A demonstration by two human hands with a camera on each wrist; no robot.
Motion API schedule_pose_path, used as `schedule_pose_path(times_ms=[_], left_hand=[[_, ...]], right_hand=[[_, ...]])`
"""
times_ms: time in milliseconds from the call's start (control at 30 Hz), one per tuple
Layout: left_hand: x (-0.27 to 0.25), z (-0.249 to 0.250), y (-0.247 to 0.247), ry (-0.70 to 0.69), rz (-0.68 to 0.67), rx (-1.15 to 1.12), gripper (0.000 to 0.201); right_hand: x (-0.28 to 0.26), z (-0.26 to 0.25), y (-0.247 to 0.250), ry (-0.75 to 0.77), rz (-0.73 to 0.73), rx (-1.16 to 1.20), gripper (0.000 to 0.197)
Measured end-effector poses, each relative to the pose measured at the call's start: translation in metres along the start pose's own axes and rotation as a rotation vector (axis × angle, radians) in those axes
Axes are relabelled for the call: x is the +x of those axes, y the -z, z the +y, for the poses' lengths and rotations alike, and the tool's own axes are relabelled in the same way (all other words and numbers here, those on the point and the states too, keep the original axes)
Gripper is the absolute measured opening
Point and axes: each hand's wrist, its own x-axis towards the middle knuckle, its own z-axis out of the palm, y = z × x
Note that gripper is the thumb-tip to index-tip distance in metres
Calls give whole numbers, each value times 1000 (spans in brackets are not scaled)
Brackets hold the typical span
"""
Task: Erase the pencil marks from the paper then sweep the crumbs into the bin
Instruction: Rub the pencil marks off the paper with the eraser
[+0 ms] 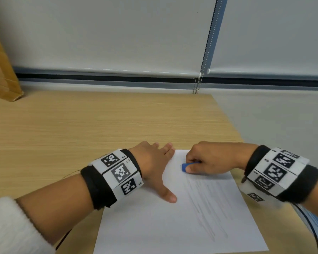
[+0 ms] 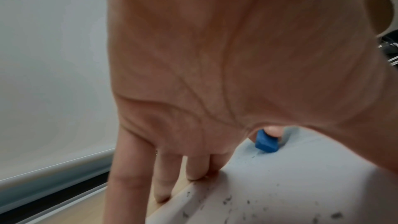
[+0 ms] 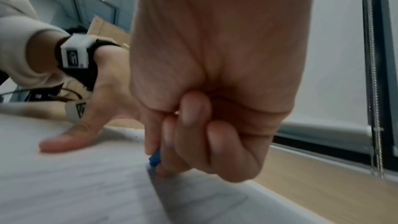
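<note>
Head view, left to right: a cardboard box (image 1: 2, 70) stood at the far left corner of the desk (image 1: 81, 125). The left hand (image 1: 152, 167) lay flat, fingers straight and spread, with its thumb on the paper (image 1: 173, 226) and its fingertips at the paper's far left corner. The paper lay at the near right of the desk, its long axis running from the person toward the window and canted slightly left. Faint pencil marks (image 1: 206, 204) ran down its right half as slanted strokes. The right hand (image 1: 209, 162) was curled, pinching a blue eraser (image 1: 184, 167) between thumb and fingers. The eraser's long axis ran roughly left-right, its free end pointing left and touching the paper near the far edge. A bead chain (image 1: 206, 52) hung between two blinds behind the desk.

Left wrist view showed what the head view did not: dark crumbs (image 2: 269, 202) scattered on the paper (image 2: 301, 176) near its far edge, and the eraser (image 2: 266, 143) tilted, lower corner down on the sheet. The left hand (image 2: 215, 74) filled most of the frame.

Right wrist view showed the right hand (image 3: 215, 108) with fingers closed tight, only a small part of the eraser (image 3: 155, 158) protruding downward onto the paper (image 3: 75, 185), and the left hand (image 3: 96, 117) pressed flat. This view was blurred; crumbs were not discernible.
</note>
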Motion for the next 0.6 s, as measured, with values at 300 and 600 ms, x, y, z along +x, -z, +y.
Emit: schedule_pose_path(times_ms=[300,600], left_hand=[[0,1,1,-1,-4,16,131],[1,0,0,-9,-5,22,132]], right_hand=[[-4,3,2,2,-41,24,41],[-5,-6,1,11,-57,8,39]])
